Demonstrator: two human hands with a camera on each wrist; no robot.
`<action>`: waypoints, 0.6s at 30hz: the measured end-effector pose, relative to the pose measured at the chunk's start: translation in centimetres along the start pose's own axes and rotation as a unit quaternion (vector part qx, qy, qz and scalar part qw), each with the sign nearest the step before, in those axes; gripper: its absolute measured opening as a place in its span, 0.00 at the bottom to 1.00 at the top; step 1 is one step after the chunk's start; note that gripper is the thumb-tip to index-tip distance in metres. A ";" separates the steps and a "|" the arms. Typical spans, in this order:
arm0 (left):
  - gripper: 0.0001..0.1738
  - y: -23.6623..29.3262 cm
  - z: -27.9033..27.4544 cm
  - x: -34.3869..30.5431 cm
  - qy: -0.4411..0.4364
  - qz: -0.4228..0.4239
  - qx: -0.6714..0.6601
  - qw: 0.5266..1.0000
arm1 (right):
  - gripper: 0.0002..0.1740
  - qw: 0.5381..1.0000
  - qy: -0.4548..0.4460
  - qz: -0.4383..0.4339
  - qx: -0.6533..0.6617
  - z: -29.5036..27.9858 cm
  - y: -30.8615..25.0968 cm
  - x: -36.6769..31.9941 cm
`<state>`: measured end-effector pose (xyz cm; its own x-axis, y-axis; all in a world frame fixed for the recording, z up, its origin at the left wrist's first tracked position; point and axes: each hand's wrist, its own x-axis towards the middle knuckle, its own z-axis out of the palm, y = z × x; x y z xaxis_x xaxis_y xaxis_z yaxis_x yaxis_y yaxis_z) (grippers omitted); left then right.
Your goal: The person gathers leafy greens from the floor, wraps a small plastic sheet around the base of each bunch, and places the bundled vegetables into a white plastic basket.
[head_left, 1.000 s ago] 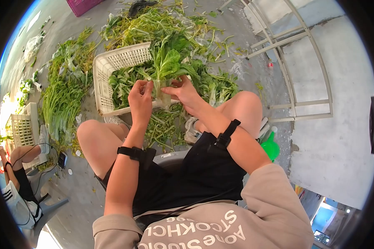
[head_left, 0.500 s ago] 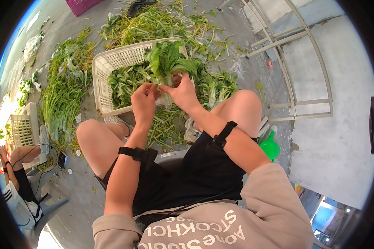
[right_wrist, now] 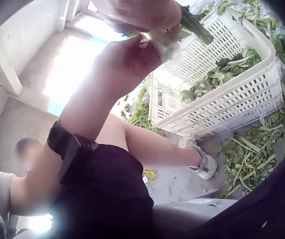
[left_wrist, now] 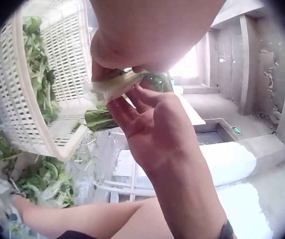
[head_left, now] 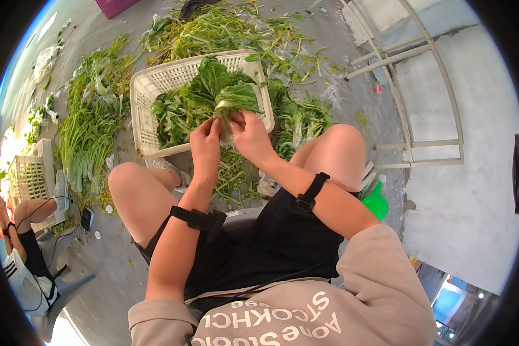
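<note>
A bunch of leafy greens with pale stems is held upright over the near side of a white plastic crate. My left hand pinches the lower stems from the left, fingertips close to those of my right hand, which grips the same bunch from the right. Clear film shows around the pale stem end in the left wrist view. More cut greens lie inside the crate. In the right wrist view, the hands partly hide the bunch.
Heaps of long green stalks and yellowish trimmings cover the floor around the crate. More greens lie at its right. A metal frame leans at the right near a green plastic item. Another person sits at far left.
My left hand has moved right, closer to my right hand. The bunch has been turned between the fingers, and its leaves now spread to the left and right.
</note>
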<state>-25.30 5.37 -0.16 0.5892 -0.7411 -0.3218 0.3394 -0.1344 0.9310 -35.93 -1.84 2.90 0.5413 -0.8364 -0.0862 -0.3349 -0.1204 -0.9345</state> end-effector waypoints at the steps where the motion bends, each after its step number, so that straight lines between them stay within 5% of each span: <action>1: 0.19 1.5 0.2 -0.6 -0.010 0.001 0.042 0.999 | 0.20 0.999 -0.012 0.015 0.028 -0.1 0.2 0.2; 5: 0.17 0.5 0.2 -0.1 -0.009 0.077 0.065 0.995 | 0.17 0.984 -0.014 0.003 0.180 0.9 0.8 0.1; 8: 0.14 -0.2 -1.1 0.9 0.003 0.087 0.123 0.989 | 0.19 0.989 -0.110 0.035 0.091 0.2 -0.5 -0.5; 12: 0.10 1.3 -1.5 1.0 -0.044 -0.010 0.035 0.998 | 0.18 0.994 -0.060 -0.017 0.089 -0.4 0.0 0.8; 15: 0.12 1.4 -1.4 1.0 -0.091 -0.103 -0.079 0.987 | 0.19 0.995 0.042 0.037 0.086 -1.5 -0.4 1.5; 18: 0.11 0.1 -2.0 1.8 -0.142 -0.126 -0.154 0.970 | 0.19 0.989 0.041 0.102 0.094 -2.1 0.8 2.5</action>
<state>-22.74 5.31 -0.96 0.2486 -0.8670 -0.4318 0.6758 -0.1641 0.7186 -36.41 -5.13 2.68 0.4106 -0.8745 -0.2581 -0.2764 0.1504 -0.9492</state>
